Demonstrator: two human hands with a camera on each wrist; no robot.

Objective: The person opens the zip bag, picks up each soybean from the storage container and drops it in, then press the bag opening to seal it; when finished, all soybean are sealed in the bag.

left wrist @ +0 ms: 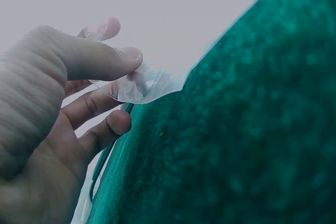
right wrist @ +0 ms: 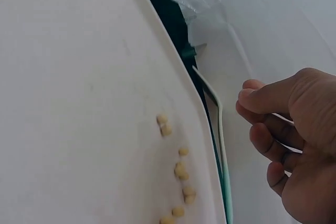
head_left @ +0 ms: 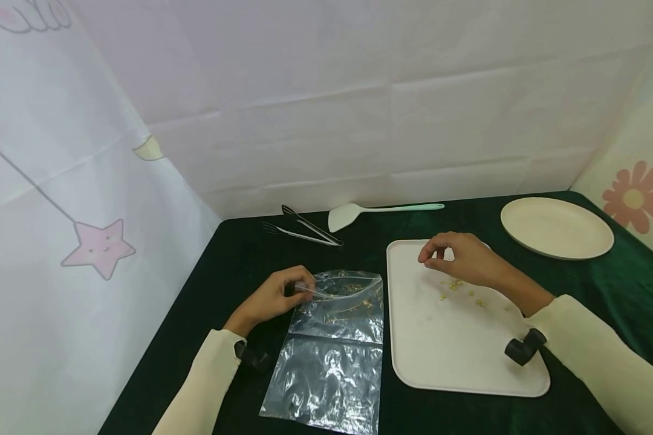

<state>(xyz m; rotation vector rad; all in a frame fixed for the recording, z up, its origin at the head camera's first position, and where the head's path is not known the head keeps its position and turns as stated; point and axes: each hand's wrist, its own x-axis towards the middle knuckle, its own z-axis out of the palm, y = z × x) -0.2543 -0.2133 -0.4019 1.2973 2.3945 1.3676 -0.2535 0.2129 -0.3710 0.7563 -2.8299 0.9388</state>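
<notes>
My left hand [head_left: 283, 294] pinches the top edge of a clear zip bag [head_left: 332, 380] between thumb and fingers. The bag lies on the dark green cloth, its mouth parted, with small golden bits [head_left: 354, 290] near the top. In the left wrist view the thumb presses the clear plastic [left wrist: 152, 85]. Over the far part of a white tray [head_left: 457, 356] hovers my right hand [head_left: 465, 260], thumb and index fingertips together, other fingers curled. Whether a bean is between those tips is hidden. Several pale yellow beans [right wrist: 181, 171], like soybeans, lie scattered on the tray below.
Metal tongs [head_left: 310, 229] lie behind the bag, beside a white spatula [head_left: 386, 210] with a mint handle. An oval cream plate [head_left: 557, 228] sits at the back right. A white curtain [head_left: 386, 121] hangs along the table's back edge.
</notes>
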